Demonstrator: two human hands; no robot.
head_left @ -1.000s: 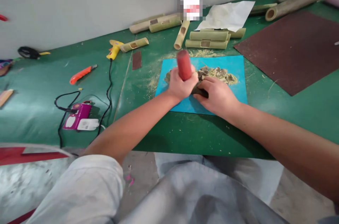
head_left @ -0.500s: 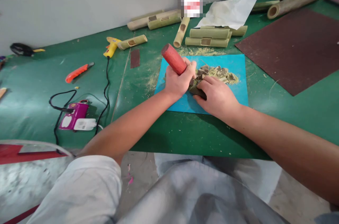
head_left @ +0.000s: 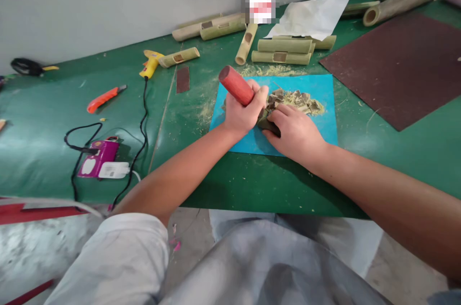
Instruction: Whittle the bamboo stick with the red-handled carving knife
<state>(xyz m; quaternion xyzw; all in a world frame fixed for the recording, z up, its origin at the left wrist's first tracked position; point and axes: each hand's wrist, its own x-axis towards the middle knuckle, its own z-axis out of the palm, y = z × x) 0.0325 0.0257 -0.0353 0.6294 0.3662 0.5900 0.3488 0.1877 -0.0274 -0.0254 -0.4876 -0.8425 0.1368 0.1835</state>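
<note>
My left hand (head_left: 244, 109) is wrapped around a tool with a thick red wooden handle (head_left: 236, 85), which leans up to the left; its working end is hidden behind my fingers. Beside it, my right hand (head_left: 297, 131) grips a short, dark green bamboo piece (head_left: 268, 125), mostly covered by my fingers. Both hands rest over a blue sheet (head_left: 326, 125). Just beyond my right fingers, a heap of bamboo chips and shavings (head_left: 300, 101) lies on that sheet.
Cut bamboo tubes with notches (head_left: 281, 57) lie at the back, with white paper (head_left: 308, 17) over some. A dark brown board (head_left: 399, 69) is at right. On the left are an orange utility knife (head_left: 104, 99), a yellow glue gun (head_left: 149, 65) and a purple power strip (head_left: 101, 158) with cords.
The red handle's top has dropped slightly as my left hand shifts a little. My right hand keeps its place on the bamboo piece.
</note>
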